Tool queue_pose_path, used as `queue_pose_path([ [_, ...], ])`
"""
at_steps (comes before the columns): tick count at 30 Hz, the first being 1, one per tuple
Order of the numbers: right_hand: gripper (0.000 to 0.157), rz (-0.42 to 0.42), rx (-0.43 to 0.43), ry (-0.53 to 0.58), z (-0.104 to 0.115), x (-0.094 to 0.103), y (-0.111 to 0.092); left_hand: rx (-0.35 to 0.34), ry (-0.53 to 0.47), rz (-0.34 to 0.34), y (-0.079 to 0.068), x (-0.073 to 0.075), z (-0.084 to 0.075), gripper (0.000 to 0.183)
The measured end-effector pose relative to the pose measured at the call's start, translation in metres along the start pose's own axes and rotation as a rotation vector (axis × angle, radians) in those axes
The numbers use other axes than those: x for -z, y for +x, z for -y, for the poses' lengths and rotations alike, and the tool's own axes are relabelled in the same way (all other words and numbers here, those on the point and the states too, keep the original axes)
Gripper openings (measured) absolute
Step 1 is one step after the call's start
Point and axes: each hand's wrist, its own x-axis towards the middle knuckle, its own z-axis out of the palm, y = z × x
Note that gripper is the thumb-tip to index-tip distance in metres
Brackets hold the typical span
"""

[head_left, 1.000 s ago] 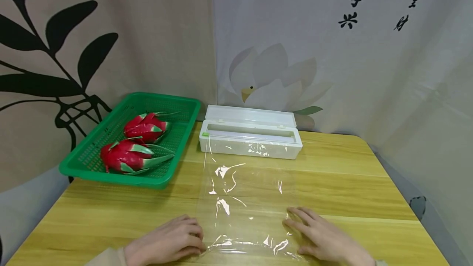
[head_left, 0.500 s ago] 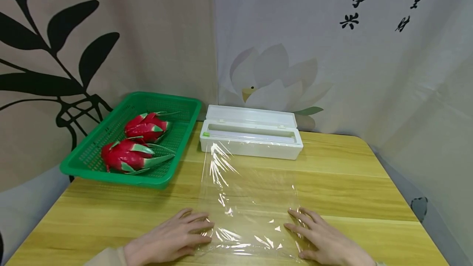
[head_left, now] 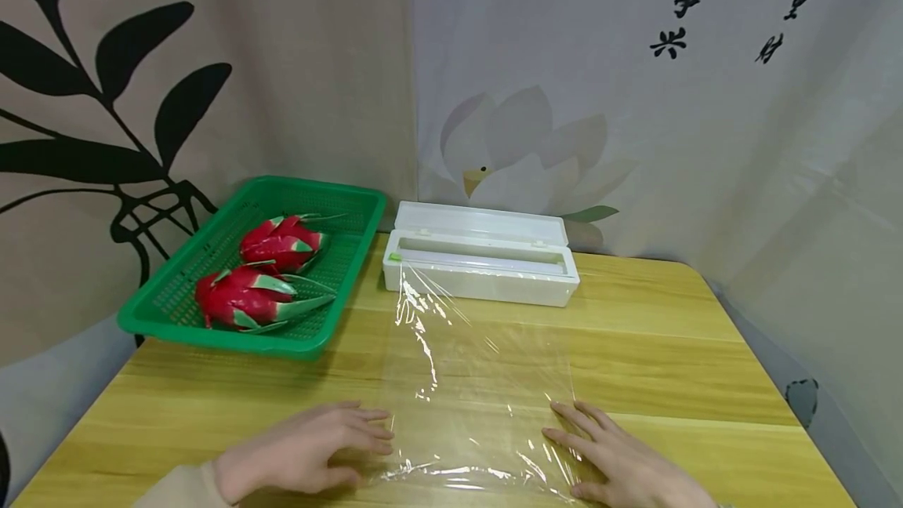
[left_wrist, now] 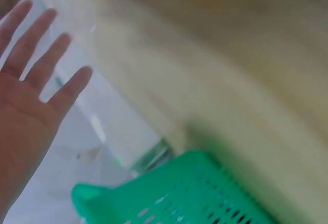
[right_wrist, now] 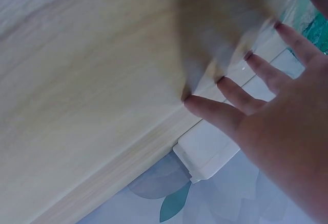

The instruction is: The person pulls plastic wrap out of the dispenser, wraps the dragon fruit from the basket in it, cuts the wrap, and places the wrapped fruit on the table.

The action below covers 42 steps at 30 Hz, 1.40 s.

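A sheet of clear plastic wrap (head_left: 480,406) stretches over the table from the white wrap dispenser box (head_left: 487,283), whose lid stands up. On its right edge rest the spread fingertips of my right hand (head_left: 621,457); the right wrist view also shows that hand (right_wrist: 287,116) with fingers extended down to the table. My left hand (head_left: 310,445) hovers just beside the sheet's left edge, fingers loosely extended and holding nothing. In the left wrist view the same hand (left_wrist: 31,85) has its fingers spread apart.
A green plastic basket (head_left: 141,325) at the left back holds two red dragon fruits, the nearer dragon fruit (head_left: 243,300) and the farther dragon fruit (head_left: 278,245). The wooden table (head_left: 677,351) ends at a printed curtain (head_left: 705,139) behind.
My left hand has come off the wrap's near left corner and drawn back a little to the left. The right hand stays in place. Creases in the wrap have shifted.
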Motion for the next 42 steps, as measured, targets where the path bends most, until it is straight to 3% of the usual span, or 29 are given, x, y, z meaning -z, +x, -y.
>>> queue_pose_path([
  [3,0.065,-0.013,0.004,-0.013,-0.001,0.0,0.0,0.056,-0.014,-0.032,0.004,0.016,0.002,0.04],
  [7,0.065,-0.013,0.01,-0.016,-0.001,-0.001,0.0,0.218,-0.002,-0.107,0.008,0.046,0.011,0.039],
  [10,0.064,-0.008,0.015,-0.011,-0.002,-0.001,0.0,0.324,0.029,-0.181,0.005,0.071,0.027,0.04],
  [14,0.064,0.003,0.009,0.013,-0.002,-0.001,0.0,0.399,0.081,-0.249,-0.002,0.101,0.058,0.046],
  [17,0.065,0.008,0.001,0.026,-0.002,-0.002,0.0,0.482,0.114,-0.209,-0.01,0.116,0.08,0.052],
  [19,0.065,0.005,0.002,0.025,-0.002,-0.003,0.0,0.535,0.131,-0.145,-0.016,0.122,0.094,0.057],
  [26,0.065,-0.019,0.011,-0.002,-0.003,-0.006,0.001,0.661,0.123,0.074,-0.036,0.122,0.139,0.083],
  [31,0.065,-0.01,0.01,0.003,-0.004,-0.005,0.0,0.724,0.081,0.188,-0.045,0.114,0.155,0.095],
  [36,0.065,-0.016,0.015,-0.007,-0.003,-0.005,0.001,0.719,0.141,0.232,-0.049,0.109,0.157,0.095],
  [42,0.066,-0.042,0.026,-0.032,-0.003,-0.006,0.001,0.687,0.226,0.213,-0.05,0.106,0.16,0.094],
])
